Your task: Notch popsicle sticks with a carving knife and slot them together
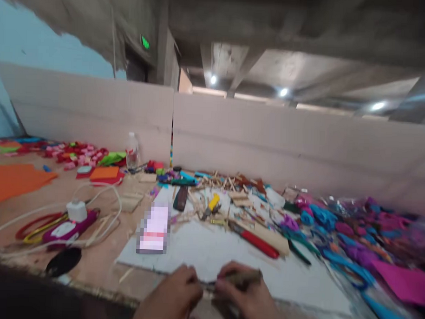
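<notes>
My left hand [175,293] and my right hand [249,295] are low at the front edge of the table, fingers curled, and they meet over a white board [209,252]. The right hand grips a thin brownish stick-like thing [241,276] that runs across its fingers. The left hand pinches a dark thin piece where the two hands meet; motion blur keeps me from naming it. Just beyond the hands lie red-handled cutters [256,241], a flat wooden strip [269,237] and a yellow tool [213,203].
A heap of wooden sticks [225,181] sits mid-table. Purple, blue and pink paper scraps [352,229] cover the right. On the left are a white cable [102,207], a purple device [69,229], orange sheets [13,180], a water bottle [132,151]. A beige partition [269,143] stands behind.
</notes>
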The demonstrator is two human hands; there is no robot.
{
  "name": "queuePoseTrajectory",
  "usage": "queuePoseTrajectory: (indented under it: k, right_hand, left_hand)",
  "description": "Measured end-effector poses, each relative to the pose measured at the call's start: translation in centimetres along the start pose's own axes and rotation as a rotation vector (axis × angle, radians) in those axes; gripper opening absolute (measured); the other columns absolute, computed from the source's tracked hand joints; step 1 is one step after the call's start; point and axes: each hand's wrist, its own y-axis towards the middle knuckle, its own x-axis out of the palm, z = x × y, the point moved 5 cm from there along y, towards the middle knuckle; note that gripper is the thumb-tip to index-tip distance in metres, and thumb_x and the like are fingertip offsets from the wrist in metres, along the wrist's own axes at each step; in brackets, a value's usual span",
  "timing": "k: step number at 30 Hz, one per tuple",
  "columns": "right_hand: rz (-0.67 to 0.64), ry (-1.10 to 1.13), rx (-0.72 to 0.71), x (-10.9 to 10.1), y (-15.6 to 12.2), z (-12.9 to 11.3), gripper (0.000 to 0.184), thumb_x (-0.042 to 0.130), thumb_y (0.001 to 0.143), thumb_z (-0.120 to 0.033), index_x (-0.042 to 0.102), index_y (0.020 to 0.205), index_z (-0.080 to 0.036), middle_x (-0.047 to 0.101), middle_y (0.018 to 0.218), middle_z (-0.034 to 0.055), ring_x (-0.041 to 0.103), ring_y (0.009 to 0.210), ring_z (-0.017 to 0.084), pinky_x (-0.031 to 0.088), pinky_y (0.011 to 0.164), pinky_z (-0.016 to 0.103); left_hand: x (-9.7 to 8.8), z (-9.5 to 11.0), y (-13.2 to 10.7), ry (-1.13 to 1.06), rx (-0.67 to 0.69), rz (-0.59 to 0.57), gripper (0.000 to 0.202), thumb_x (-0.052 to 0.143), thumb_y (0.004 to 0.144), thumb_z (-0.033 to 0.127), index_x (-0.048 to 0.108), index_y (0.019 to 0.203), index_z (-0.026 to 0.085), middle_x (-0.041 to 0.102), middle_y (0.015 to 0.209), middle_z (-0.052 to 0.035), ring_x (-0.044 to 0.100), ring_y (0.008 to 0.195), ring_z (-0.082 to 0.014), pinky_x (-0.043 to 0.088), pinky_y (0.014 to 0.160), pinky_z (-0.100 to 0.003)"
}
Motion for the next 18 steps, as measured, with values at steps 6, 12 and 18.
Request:
queuePoseTrajectory:
  k: [6, 12, 18]
  right_hand:
    - [-0.03, 0.185, 0.078, 0.5, -0.1, 0.0, 0.033, 0.073, 0.105, -0.041, 0.071, 0.129, -0.018, 0.075, 0.126, 0.0084, 0.075, 0.104, 0.024, 0.065, 0.09, 0.045]
    - [-0.095, 0.256, 0.159, 1.2, 0.2, -0.4, 0.037, 0.072, 0.106, -0.041, 0.069, 0.135, -0.019, 0.073, 0.131, 0.0099, 0.075, 0.106, 0.025, 0.065, 0.089, 0.046]
    - [-0.114, 0.278, 0.212, 1.5, 0.5, -0.4, 0.038, 0.072, 0.106, -0.041, 0.068, 0.136, -0.019, 0.073, 0.133, 0.0103, 0.075, 0.109, 0.026, 0.065, 0.092, 0.047]
  left_hand:
    - [0.3, -0.6, -1.1, 0.067, -0.014, 0.059, 0.024, 0.071, 0.108, 0.035, 0.072, 0.125, 0.018, 0.072, 0.13, -0.01, 0.072, 0.114, -0.0263, 0.063, 0.099, -0.048]
    - [-0.4, -0.4, -1.3, 0.123, 0.039, 0.092, 0.031, 0.071, 0.108, 0.037, 0.069, 0.133, 0.018, 0.07, 0.134, -0.0111, 0.072, 0.112, -0.0261, 0.064, 0.096, -0.047]
    - [-0.7, -0.2, -1.4, 0.15, 0.054, 0.089, 0.031, 0.071, 0.108, 0.037, 0.069, 0.133, 0.019, 0.07, 0.134, -0.0111, 0.072, 0.113, -0.026, 0.064, 0.096, -0.047]
